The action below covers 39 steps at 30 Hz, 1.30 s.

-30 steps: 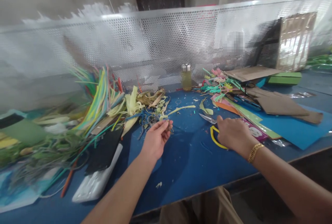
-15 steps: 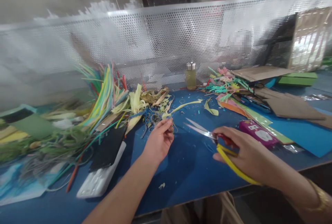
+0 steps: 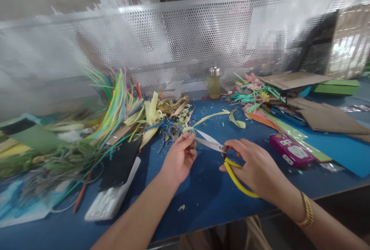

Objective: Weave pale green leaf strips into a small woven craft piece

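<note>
My left hand [image 3: 180, 157] is closed in a pinch over the middle of the table. From its fingertips a narrow pale-green strip of husk [image 3: 209, 117] reaches out to the right; the pinched end is hidden by the fingers. My right hand [image 3: 254, 165] grips scissors [image 3: 212, 143] with a yellow-covered handle loop. The blades are parted and point left, their tips right beside my left fingertips and just below the strip. Behind my left hand lie pale corn husks [image 3: 152, 112] and tangled blue and grey threads [image 3: 170, 130].
To the left are a bundle of coloured stems [image 3: 118, 95], green yarn, a black phone-like slab [image 3: 120, 165] and a white case [image 3: 111, 200]. A glass bottle [image 3: 214, 84] stands at the back. Rightward lie a purple box [image 3: 290, 150], cardboard [image 3: 332, 115] and blue sheets [image 3: 338, 149].
My right hand has brought the scissors left, so the blade tips are now at my left fingertips. The left hand and the strip have shifted slightly right.
</note>
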Each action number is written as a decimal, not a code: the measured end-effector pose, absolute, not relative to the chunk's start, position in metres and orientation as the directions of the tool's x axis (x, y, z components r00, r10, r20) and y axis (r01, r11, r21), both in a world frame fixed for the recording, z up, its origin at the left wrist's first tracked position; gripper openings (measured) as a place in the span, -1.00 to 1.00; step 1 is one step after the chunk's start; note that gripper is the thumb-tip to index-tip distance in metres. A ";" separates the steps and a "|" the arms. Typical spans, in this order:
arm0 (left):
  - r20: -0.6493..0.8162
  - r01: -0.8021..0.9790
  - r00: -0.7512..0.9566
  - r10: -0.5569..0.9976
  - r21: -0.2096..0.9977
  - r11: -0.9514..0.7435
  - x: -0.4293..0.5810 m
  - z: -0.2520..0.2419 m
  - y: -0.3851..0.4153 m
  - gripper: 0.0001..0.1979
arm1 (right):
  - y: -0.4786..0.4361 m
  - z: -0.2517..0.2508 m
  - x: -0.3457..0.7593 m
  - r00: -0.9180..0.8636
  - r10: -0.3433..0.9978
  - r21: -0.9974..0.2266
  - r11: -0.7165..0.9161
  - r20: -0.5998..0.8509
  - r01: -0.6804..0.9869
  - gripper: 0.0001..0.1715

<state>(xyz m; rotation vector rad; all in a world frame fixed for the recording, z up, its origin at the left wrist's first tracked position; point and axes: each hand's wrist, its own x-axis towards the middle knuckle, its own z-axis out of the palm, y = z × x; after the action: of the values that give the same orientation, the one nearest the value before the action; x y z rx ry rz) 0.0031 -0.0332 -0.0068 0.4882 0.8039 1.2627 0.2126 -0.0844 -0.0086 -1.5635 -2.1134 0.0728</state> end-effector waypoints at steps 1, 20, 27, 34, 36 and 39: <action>-0.261 -0.644 0.096 0.960 0.719 0.260 0.003 -0.006 -0.033 -0.84 | -0.084 -0.009 0.213 -0.207 0.908 -0.333 0.335 0.366 0.881 -0.49; -0.241 -0.594 0.067 0.968 0.770 0.233 0.004 -0.009 -0.035 -0.80 | -0.078 -0.010 0.212 -0.267 0.858 -0.228 0.393 0.438 0.891 -0.42; -0.179 -0.506 0.045 0.983 0.844 0.177 0.005 -0.009 -0.036 -0.80 | -0.071 -0.006 0.218 -0.314 0.803 -0.109 0.421 0.507 0.901 -0.35; -0.138 -0.416 -0.024 0.990 0.902 0.116 0.006 -0.010 -0.037 -0.78 | -0.063 0.003 0.223 -0.367 0.780 -0.051 0.452 0.506 0.891 -0.38; -0.136 -0.404 -0.029 0.990 0.908 0.112 0.006 -0.011 -0.036 -0.76 | -0.061 0.005 0.223 -0.366 0.781 -0.054 0.452 0.506 0.890 -0.39; -0.137 -0.377 -0.028 0.990 0.919 0.116 0.007 -0.011 -0.036 -0.75 | -0.060 0.006 0.221 -0.360 0.783 -0.078 0.457 0.508 0.886 -0.39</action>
<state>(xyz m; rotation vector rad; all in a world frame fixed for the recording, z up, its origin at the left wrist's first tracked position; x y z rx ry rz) 0.0067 -0.0363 -0.0110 0.8066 1.0185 1.3101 0.2214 -0.0599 0.0061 -1.3925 -2.2323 -0.2870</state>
